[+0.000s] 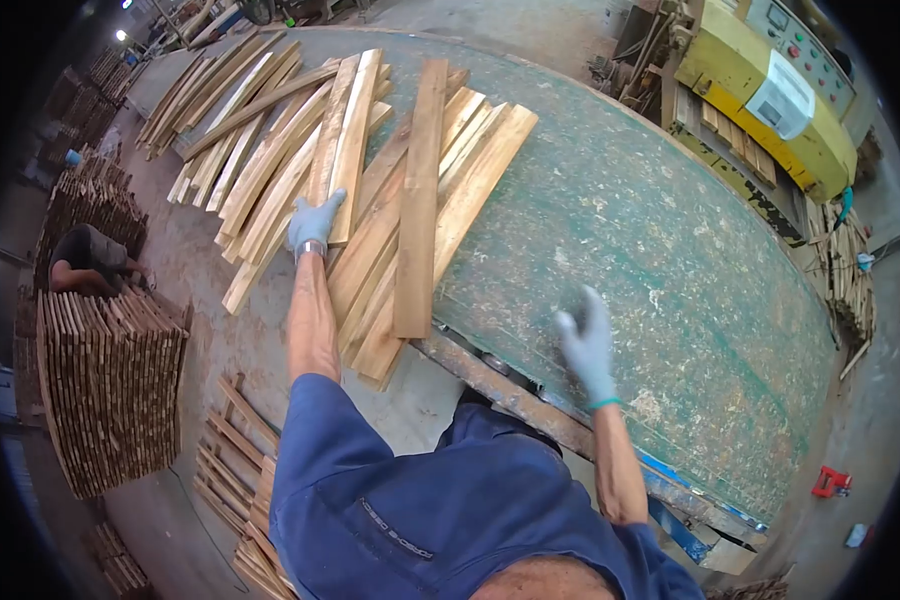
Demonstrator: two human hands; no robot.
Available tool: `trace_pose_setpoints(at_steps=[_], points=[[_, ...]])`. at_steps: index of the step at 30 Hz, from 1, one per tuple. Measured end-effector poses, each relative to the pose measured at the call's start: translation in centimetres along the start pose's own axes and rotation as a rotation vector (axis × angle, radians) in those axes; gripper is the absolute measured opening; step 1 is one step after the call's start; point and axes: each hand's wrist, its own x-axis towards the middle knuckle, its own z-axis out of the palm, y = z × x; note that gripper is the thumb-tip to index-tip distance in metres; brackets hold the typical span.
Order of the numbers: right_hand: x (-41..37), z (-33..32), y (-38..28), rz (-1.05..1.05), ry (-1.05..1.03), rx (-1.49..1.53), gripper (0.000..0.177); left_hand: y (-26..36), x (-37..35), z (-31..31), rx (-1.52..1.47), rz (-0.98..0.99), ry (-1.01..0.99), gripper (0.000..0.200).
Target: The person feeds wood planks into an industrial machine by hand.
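My left hand (pixel 313 222), in a light grey glove, is closed on the lower end of a narrow wooden board (pixel 332 135) within the left pile. Beside it lies another pale board (pixel 357 140). A darker, wider board (pixel 420 200) rests on top of a second group of boards, just right of my left hand. My right hand (pixel 587 345), also gloved, is over the green worktable (pixel 650 260) near its front edge, fingers apart and holding nothing.
A yellow machine (pixel 770 90) with a control panel stands at the back right. Stacked slats (pixel 110 390) rise at the left, where another person (pixel 85 260) bends over. More slats (pixel 235 460) lie low at the left. A red object (pixel 831 482) is on the floor at right.
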Motion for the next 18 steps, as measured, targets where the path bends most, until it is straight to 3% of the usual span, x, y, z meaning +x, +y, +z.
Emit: trace_pose_setpoints(at_steps=[1, 4, 5, 7, 10, 11, 14, 17, 18], points=[[0.3, 3.0, -1.9, -0.065, -0.053, 0.02, 0.07, -0.9, 1.1, 0.6, -0.128, 0.027, -0.038, 0.116], [2.3, 11.4, -6.8, 0.101, -0.213, 0.54, 0.091, -4.4, 4.9, 3.5, -0.43, 0.142, -0.195, 0.104], [2.5, 13.6, -7.8, 0.085, -0.22, 0.514, 0.098, -3.8, 2.0, 2.5, -0.684, 0.156, -0.306, 0.094], [2.6, 16.4, -9.3, 0.057, -0.229, 0.47, 0.112, -3.4, 0.1, 3.3, -0.697, 0.243, -0.299, 0.09], [2.7, 15.7, -9.0, 0.038, -0.078, 0.233, 0.127, -2.7, -4.3, 4.2, -0.572, 0.269, -0.203, 0.089], [3.6, 14.8, -8.9, 0.073, -0.112, 0.266, 0.127, -1.7, -5.6, 4.2, -0.51, 0.269, -0.153, 0.09], [4.7, 10.5, -7.0, 0.216, -0.232, 0.361, 0.126, 0.2, -9.2, 5.7, -0.733, 0.303, -0.2, 0.095], [5.5, 8.6, -2.5, 0.092, -0.164, 0.265, 0.112, 3.3, -13.5, 5.3, -0.497, 0.227, -0.177, 0.093], [5.7, 7.5, -2.5, 0.096, -0.191, 0.408, 0.107, 4.4, -14.7, 5.2, -0.442, 0.217, -0.169, 0.094]])
